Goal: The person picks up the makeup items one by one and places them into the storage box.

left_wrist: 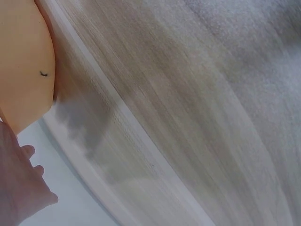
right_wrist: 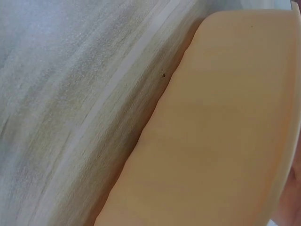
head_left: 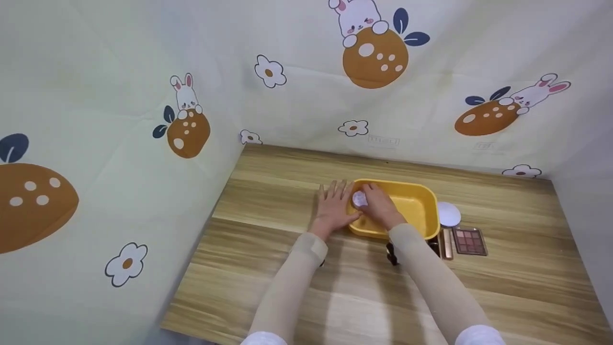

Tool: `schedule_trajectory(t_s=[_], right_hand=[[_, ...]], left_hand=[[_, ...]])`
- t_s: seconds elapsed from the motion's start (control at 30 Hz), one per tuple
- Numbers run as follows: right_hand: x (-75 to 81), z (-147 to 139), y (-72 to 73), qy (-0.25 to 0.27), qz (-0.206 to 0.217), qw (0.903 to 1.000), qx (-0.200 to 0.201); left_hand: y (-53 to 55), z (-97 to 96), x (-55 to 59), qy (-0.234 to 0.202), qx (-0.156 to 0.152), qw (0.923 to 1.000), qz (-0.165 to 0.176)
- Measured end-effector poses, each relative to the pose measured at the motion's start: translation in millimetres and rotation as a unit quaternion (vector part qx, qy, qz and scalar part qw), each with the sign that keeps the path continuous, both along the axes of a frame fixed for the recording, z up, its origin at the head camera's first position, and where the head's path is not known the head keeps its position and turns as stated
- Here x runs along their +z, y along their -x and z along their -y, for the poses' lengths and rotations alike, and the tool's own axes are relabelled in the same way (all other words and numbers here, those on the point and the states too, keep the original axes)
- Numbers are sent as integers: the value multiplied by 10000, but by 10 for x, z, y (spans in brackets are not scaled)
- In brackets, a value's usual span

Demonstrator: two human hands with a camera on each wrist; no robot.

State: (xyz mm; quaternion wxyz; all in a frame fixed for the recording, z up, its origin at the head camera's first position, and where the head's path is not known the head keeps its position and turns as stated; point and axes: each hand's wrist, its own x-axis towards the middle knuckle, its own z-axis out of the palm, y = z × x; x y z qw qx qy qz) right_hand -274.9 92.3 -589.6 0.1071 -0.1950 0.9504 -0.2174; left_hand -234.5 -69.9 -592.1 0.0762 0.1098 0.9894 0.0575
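Observation:
A yellow plastic basin [head_left: 414,211] stands on the table. My left hand [head_left: 334,210] lies against its left side, fingers straight and spread, with the thumb over the rim. My right hand [head_left: 381,206] reaches inside the basin and pinches a small round pale-lilac container [head_left: 359,199] near the left wall. In the left wrist view, the left hand [left_wrist: 23,183] shows at the lower left below the basin's outer wall [left_wrist: 23,66]. The right wrist view is mostly filled by the basin's wall [right_wrist: 207,122]; the right hand [right_wrist: 289,197] shows only at the edge.
Right of the basin lie a round white disc [head_left: 449,214], an eyeshadow palette [head_left: 470,241] and a slim pinkish tube [head_left: 448,244]. Dark items [head_left: 392,254] sit in front, partly hidden by the right forearm. A patterned cloth wall [head_left: 306,105] borders the wooden table [head_left: 268,191].

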Motion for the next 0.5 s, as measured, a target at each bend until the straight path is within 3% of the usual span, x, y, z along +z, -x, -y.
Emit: schedule_trajectory(t_s=[0.5], right_hand=[[93,-38,10,-138,241,9996,-19]], left_hand=[[-18,8,21,24,-14,10000,-63]])
